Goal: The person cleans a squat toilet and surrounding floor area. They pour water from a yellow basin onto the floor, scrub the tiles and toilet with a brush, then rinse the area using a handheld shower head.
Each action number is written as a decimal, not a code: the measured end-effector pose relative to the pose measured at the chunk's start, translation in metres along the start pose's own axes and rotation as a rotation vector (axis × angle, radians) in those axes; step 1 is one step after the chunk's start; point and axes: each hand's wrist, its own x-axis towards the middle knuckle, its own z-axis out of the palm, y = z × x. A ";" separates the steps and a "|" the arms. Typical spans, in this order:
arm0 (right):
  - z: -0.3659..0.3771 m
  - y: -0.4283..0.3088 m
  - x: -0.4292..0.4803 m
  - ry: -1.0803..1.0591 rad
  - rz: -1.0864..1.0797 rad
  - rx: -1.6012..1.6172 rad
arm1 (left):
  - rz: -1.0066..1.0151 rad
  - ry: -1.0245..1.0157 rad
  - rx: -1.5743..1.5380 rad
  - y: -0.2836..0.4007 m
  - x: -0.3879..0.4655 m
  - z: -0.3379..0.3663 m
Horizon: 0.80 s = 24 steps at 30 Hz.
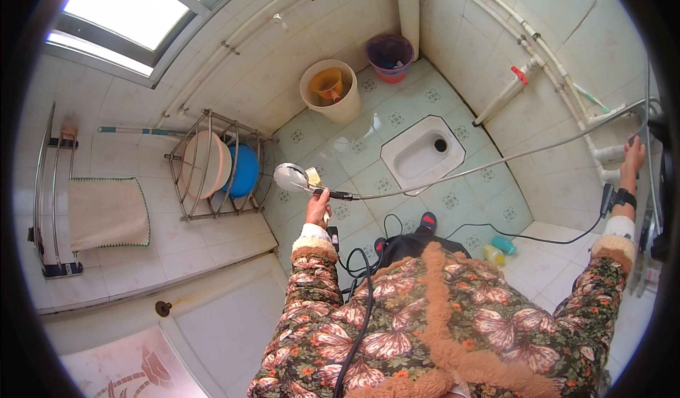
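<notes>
My left hand (pixel 317 209) is closed round the handle of a shower head (pixel 291 178) and a pale brush (pixel 313 177), whose head shows just behind it. From the shower handle a metal hose (pixel 478 167) runs across to the fittings on the right wall. At the far right, my right hand (pixel 634 156) is raised to a metal tap lever (pixel 640 135), its fingers around the lever's end. Below and beyond the hose lies a white squat toilet (pixel 419 159) set in the tiled floor.
A rack (pixel 210 217) holds basins at the left. A cream bucket (pixel 340 112) with an orange dipper and a purple bucket (pixel 392 68) stand by the far wall. Two bottles (pixel 494 254) lie near my feet. Black cables trail beside me. Pipes with a red-handled valve (pixel 519 75) line the right wall.
</notes>
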 end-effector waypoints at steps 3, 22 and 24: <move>0.003 0.001 -0.002 0.020 -0.010 -0.048 | -0.004 0.008 0.011 -0.002 0.002 -0.001; 0.068 0.038 -0.168 0.256 -0.286 -0.536 | 0.047 -0.062 0.021 -0.016 0.011 0.010; 0.068 0.036 -0.185 0.256 -0.228 -0.499 | -0.035 -0.031 -0.023 -0.012 0.004 0.011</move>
